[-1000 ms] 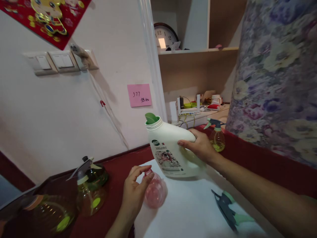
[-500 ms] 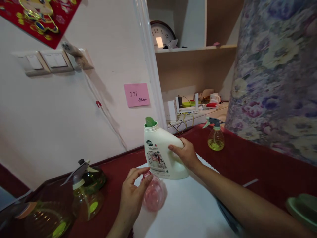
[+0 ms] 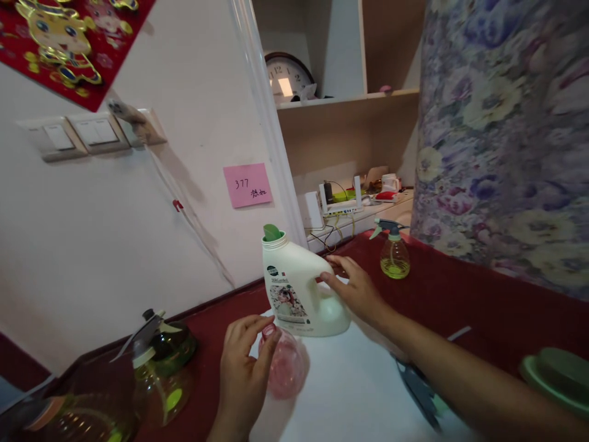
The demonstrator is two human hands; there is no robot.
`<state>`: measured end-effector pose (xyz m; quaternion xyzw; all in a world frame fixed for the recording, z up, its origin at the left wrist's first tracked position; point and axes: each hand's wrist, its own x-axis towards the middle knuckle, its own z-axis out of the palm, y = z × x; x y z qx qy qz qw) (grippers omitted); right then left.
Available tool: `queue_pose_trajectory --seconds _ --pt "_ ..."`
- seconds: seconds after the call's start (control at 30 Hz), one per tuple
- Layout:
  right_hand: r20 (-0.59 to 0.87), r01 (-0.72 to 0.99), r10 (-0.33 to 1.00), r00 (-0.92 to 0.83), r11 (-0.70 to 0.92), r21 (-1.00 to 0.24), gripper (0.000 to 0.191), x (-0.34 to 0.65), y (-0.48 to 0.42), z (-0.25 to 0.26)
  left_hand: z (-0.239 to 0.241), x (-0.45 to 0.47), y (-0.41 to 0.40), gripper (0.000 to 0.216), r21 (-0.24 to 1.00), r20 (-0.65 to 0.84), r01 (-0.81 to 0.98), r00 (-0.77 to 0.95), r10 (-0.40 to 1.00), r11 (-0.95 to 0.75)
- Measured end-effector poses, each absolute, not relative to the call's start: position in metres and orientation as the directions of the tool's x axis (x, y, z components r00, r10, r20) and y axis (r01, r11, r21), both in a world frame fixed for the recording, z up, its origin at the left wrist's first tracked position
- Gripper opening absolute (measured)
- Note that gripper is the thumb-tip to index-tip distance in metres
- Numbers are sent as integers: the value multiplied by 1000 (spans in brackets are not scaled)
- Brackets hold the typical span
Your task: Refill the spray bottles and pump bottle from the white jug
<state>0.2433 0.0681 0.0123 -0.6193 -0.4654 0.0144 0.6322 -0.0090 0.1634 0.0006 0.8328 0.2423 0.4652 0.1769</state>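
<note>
Toward seven o'clock on my remote feed, the left hand (image 3: 246, 362) had thumb and forefinger closed round the neck of the pink bottle (image 3: 288, 371), though I couldn't tell how firmly. The bottle's body sat at three o'clock from that hand, on a white sheet (image 3: 340, 393); its long axis ran from five to eleven, mouth pointing at eleven. At four o'clock, the right hand (image 3: 360, 294) had thumb and fingers parted at the back edge of the pale jug (image 3: 299, 267); I couldn't tell whether they touched it. Nearer the jug's back than the left, it had the jug at nine o'clock. Beyond the bottle, toward twelve, the jug stood upright, its long axis vertical, the green spout (image 3: 271, 232) pointing up toward eleven.
</note>
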Motion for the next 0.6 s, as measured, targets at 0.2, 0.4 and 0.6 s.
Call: queue_pose_trajectory --seconds 0.2,0.4,0.6 --pt "606 612 545 579 200 -765 35 249 2 16 4 -10 159 22 504 725 250 396 563 -826" --pt "592 743 606 532 1 -669 25 256 -69 13 -1 -5 162 48 762 551 157 354 756 -629" --pt "427 777 759 492 -161 -608 22 255 -110 -14 -17 1 168 80 898 383 69 363 849 -434"
